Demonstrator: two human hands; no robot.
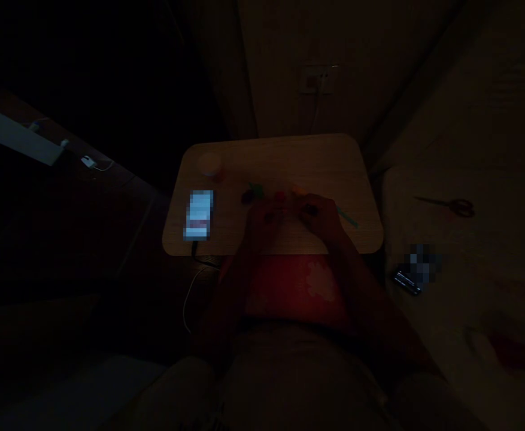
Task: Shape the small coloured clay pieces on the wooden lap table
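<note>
In very dim light, both of my hands are over the small wooden table (280, 157). My left hand (262, 219) is near its middle, beside a small green piece (256, 190) and a dark lump (246, 196); gloom and blur obscure its fingers. My right hand (325, 214) is curled, with a small dark thing (310, 209) at its fingers that I cannot make out. Between and just beyond the hands are a small red piece (281, 196) and an orange-yellow piece (298, 190). A thin green strip (348, 218) lies right of my right hand.
A lit phone (199, 214) with a cable lies on the table's left, below a round pale container (209, 163). Scissors (457, 207) and a dark shiny device (408, 281) rest on the surface to the right. A wall socket (318, 79) holds a plug.
</note>
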